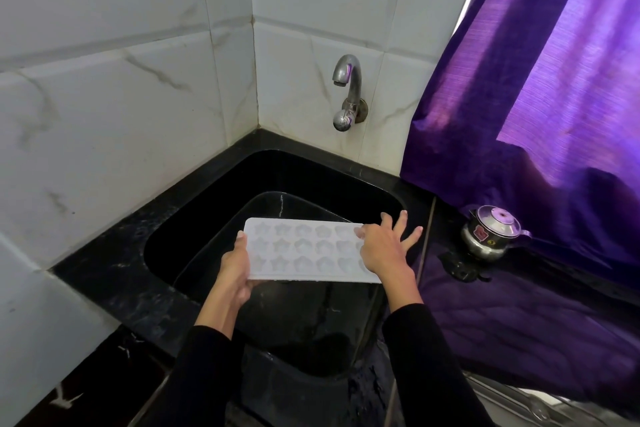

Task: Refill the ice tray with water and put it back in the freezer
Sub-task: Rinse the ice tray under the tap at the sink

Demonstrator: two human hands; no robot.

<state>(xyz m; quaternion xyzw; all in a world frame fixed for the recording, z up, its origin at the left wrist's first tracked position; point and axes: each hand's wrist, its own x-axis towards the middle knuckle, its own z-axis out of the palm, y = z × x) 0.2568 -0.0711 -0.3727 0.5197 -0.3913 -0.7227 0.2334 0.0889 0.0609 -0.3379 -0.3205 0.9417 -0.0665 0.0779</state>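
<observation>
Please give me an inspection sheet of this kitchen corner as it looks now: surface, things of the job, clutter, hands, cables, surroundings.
Surface: glossy black stone counter with a deep black sink set into it; the sink looks wet.
Job's things: white plastic ice tray with star and flower moulds, held level over the sink; chrome wall tap, no water running.
Clutter: small steel kettle with lid on the counter to the right.
Hands: left hand grips the tray's left end; right hand rests on its right end, fingers spread.
Cables: nothing seen.
Surroundings: white marbled wall tiles; purple curtain hanging onto the counter.
</observation>
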